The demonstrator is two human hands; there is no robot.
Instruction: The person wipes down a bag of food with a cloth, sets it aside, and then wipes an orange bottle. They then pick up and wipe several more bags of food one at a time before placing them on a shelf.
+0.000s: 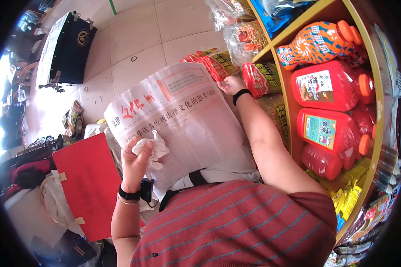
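My left hand (137, 161) is closed around a crumpled white tissue (157, 150), above the lower left of a newspaper (187, 129). The newspaper, printed with red and black Chinese characters, is spread over my lap. My right hand (232, 85) reaches past the newspaper's right edge, its fingers closed at the near end of a red and yellow packet (217, 66). Part of the grip is hidden. A similar red and yellow packet (259, 79) lies just right of this hand.
To the right, a wooden shelf (284, 129) holds large red jugs (325, 84) and an orange-and-blue patterned bottle (318, 42). Clear bags of snacks (244, 38) stand beyond my right hand. A red folder (90, 187) lies left. A dark case (71, 49) stands on the tiled floor (138, 40).
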